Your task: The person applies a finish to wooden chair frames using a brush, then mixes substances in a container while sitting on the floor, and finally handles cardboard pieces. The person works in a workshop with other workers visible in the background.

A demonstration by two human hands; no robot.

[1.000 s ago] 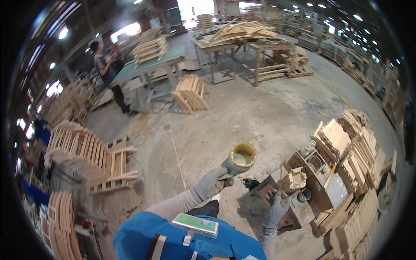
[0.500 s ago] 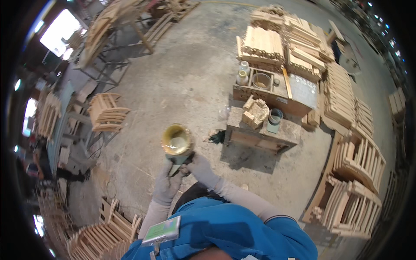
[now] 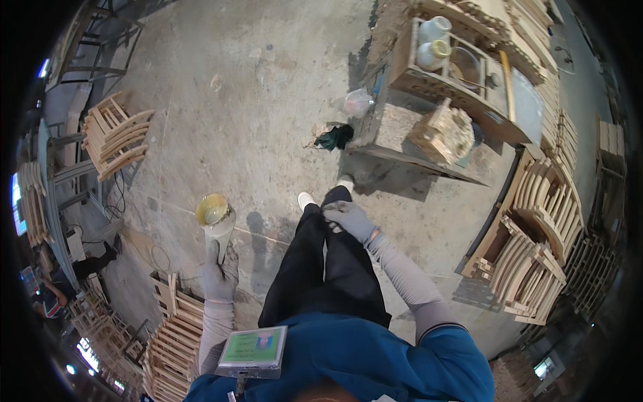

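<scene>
While a badge (image 3: pixel 253 350) hangs on the front of the blue shirt (image 3: pixel 402 355), the gloved left grip (image 3: pixel 221 273) is clasped on the near side of a yellow-rimmed cup (image 3: pixel 218 218), out over the floor (image 3: pixel 268 120) to the left of the dark trousers (image 3: pixel 289 275), and the gloved right grip (image 3: pixel 349 220) rests by the right knee, fingers bent, though I cannot tell whether it holds anything. Farther off, a dark cloth (image 3: pixel 335 137) lies beside the low bench (image 3: pixel 400 115), which carries a rough wooden block (image 3: pixel 439 134), and beyond that block stands a box (image 3: pixel 429 79) with two jars (image 3: pixel 433 56) in it.
</scene>
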